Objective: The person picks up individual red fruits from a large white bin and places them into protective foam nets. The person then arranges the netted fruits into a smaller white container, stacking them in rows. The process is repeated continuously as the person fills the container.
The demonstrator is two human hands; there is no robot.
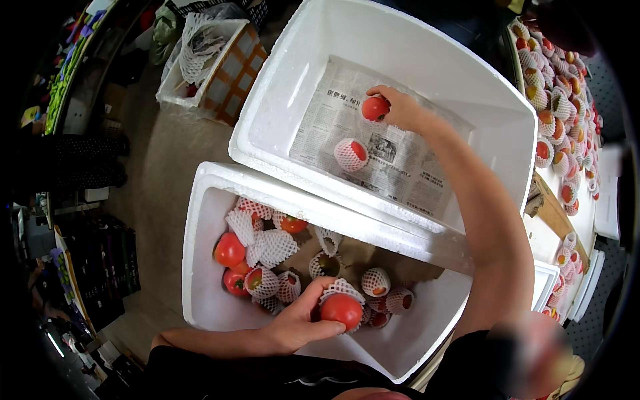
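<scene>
My left hand point(297, 325) is closed around a red tomato point(342, 313) with a white foam net behind it, over the near foam box point(192, 260). Inside that box lie several tomatoes, some bare like the red tomato point(230, 249) at the left, others sleeved in foam nets. Reaching into the far foam box point(427, 73), my right hand point(405, 110) grips another red tomato point(375, 109) just over the newspaper point(320, 133) lining. One netted tomato point(351, 155) rests on that newspaper, nearer to me. The fingertips of my right hand are partly hidden.
The two boxes' rims meet along the middle. A taped white box point(230, 73) with loose foam nets stands on the floor at the far left. Many netted fruits point(560, 107) cover a table at the right. Shelves and dark crates point(100, 267) line the left side.
</scene>
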